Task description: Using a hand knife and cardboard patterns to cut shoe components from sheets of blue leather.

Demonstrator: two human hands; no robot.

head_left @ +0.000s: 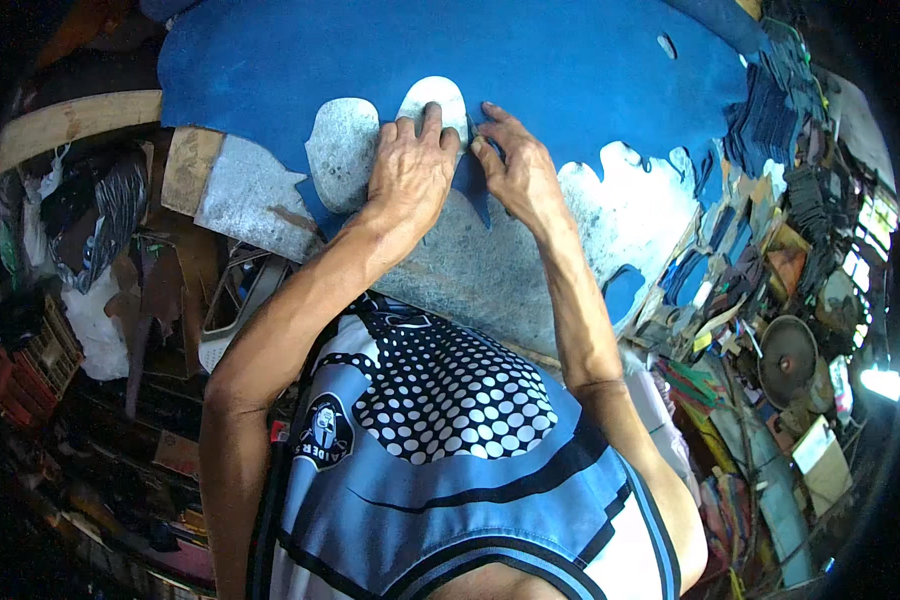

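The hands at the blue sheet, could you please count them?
2: the left hand lies on a pale rounded shape, and the right hand is just right of that shape, over the blue sheet.

The sheet [570, 60] lies across the table [470, 265], with stacked pieces [765, 115] at right.

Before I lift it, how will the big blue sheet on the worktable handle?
The blue sheet will probably flop, since it looks thin. Its near edge might sag unevenly, being ragged with cutouts. The pointed tongue may tear first, as it narrows sharply.
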